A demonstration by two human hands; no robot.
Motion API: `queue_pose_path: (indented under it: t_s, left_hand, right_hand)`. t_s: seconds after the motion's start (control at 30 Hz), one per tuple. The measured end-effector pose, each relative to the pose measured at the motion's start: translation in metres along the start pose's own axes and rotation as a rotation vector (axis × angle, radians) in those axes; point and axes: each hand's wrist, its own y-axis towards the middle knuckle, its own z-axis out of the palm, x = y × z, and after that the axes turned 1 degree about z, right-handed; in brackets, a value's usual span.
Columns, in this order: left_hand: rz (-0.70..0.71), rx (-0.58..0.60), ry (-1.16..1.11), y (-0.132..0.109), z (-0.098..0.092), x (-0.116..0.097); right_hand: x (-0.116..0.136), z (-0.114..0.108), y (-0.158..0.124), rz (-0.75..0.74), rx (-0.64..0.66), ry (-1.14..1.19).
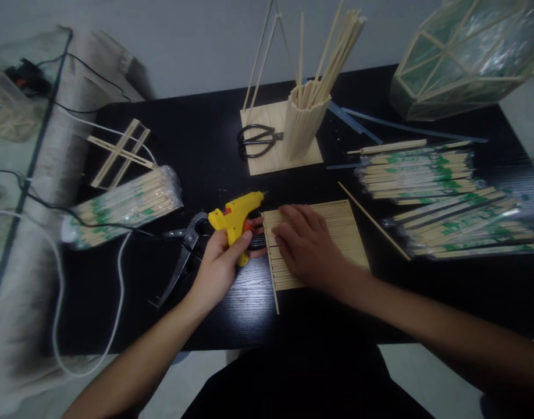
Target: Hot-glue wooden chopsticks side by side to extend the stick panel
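The left hand (218, 263) is closed around the handle of a yellow glue gun (241, 209), whose nozzle points toward the far right corner of the counter (206, 139). That tip is near the far left corner of a flat stick panel (352, 244) but apart from it. The panel lies a little in from the middle of the counter's near edge, and a single thin stick (274, 285) runs along its left side, jutting out toward that edge. The right hand (310, 250) rests palm down on the panel, unclenched, its fingers slightly bent.

Just left of the left hand lie metal pliers (180, 265). Farther toward the counter's left edge are a wrapped stick bundle (123, 206) and a small stick frame (118, 154). Near the middle of the far edge, an upright stick holder (305, 131) full of sticks stands on a square base (267, 164), with black-handled scissors (258, 142) beside it. Toward the right edge lie two packs of sticks (417, 174), and a faceted box (450, 70) occupies the far right corner.
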Motion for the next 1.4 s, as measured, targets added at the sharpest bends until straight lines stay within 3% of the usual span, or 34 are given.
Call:
queue_pose_path:
  t_s: [1.4]
  left_hand:
    - [0.002,0.008,-0.006,0.0001,-0.001,0.0007]
  right_hand:
    - [-0.0007,0.002,-0.0009,-0.012,-0.026,-0.014]
